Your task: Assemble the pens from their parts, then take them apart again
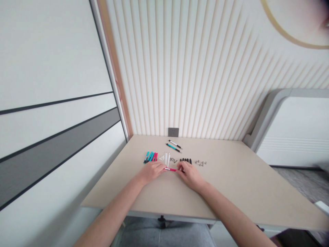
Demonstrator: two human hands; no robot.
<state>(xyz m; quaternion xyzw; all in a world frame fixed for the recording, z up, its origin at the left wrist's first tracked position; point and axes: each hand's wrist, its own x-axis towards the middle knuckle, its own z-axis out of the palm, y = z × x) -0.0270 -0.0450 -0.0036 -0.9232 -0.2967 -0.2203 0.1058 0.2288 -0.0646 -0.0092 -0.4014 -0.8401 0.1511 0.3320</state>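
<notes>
Between my two hands lies a pink pen, held level just above or on the tabletop. My left hand pinches its left end, where a white section shows. At the other end, the fingers of my right hand close around a dark part. Past my left hand are several teal and pink pen barrels in a row. White refill tubes and small white pieces lie beyond the pen, beside dark springs or clips too small to make out. Black grips line up behind my right hand.
Small grey tips are scattered to the right on the beige table. Farther back lie a white-and-black pen and a teal-and-black pen. A dark socket sits on the ribbed wall; a white cabinet borders the left.
</notes>
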